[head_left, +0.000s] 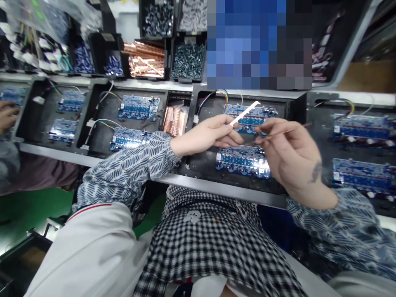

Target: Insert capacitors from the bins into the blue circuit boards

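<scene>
Between thumb and fingers, my left hand (218, 131) pinches a flat copper strip (246, 113) with small notches near its far end. My right hand (287, 152) grips a second thin copper strip (289, 129), seen nearly edge-on. Both hands hover over a black tray (201, 159) that bears two blue circuit boards. The upper circuit board (247, 120) is partly covered by my hands. The lower circuit board (239, 161) lies just beneath them, its right end close to my right hand. Coloured wires (216, 95) run at the tray's top left.
Similar trays with blue boards (139, 108) stand left and right (361, 128). A bin of copper strips (147, 60), a bin of dark screws (188, 61) and bins of blue parts (83, 57) line the back. Bagged copper pieces (175, 119) sit between trays. Another person's hand (8, 115) is at far left.
</scene>
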Motion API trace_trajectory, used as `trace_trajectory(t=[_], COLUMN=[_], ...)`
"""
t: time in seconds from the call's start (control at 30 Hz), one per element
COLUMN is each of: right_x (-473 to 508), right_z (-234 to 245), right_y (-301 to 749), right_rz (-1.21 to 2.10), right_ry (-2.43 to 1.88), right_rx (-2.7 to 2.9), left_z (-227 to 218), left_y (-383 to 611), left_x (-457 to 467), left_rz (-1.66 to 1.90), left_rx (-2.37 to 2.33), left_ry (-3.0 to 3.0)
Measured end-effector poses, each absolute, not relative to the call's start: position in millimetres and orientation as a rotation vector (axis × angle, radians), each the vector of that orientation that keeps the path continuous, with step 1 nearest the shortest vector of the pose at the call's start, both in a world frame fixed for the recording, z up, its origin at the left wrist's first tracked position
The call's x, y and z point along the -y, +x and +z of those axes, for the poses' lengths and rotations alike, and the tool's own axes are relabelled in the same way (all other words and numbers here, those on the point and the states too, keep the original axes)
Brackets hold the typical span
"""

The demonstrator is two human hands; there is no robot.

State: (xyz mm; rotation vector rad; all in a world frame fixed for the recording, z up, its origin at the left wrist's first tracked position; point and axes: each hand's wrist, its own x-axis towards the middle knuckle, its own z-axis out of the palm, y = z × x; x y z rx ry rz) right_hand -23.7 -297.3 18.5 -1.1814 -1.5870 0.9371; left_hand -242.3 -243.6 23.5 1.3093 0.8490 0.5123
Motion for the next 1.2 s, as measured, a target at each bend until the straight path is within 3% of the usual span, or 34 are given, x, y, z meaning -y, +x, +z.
trace_trajectory(t=[0.13,0.23,0.43,0.73,1.1,1.2], right_x=[305.9,312.9,318.4,324.6,321.5,350.9], right_z=[21.9,7.1,-20.4,-18.9,0.6,2.2], right_y=[-5.0,1.4,-2.6,-5.6,-38.5,-11.3], right_rz=[0.680,0.380,0.308,0.329,0.602,0.486], right_ry=[-1.124,-1.005,-0.987,-1.122,-1.494,-1.432], right_rx=[2.081,2.613,2.861,2.944,2.897,2.621], left_z=[26.1,15.7,9.8,52.0,31.2,15.5], left_y=[-318.8,-388.0,-419.4,-339.8,-283.7,-273.7], left_x=[171.5,103.0,72.9,230.5,344.2,355.0], left_rz=[0.530,0.519,0.705,0.647,0.929,1.086], left_rx=[-1.597,-2.067,-1.782,-1.303,-1.021,-0.910], left_ry=[2.031,2.096,2.346,2.486,2.461,2.432])
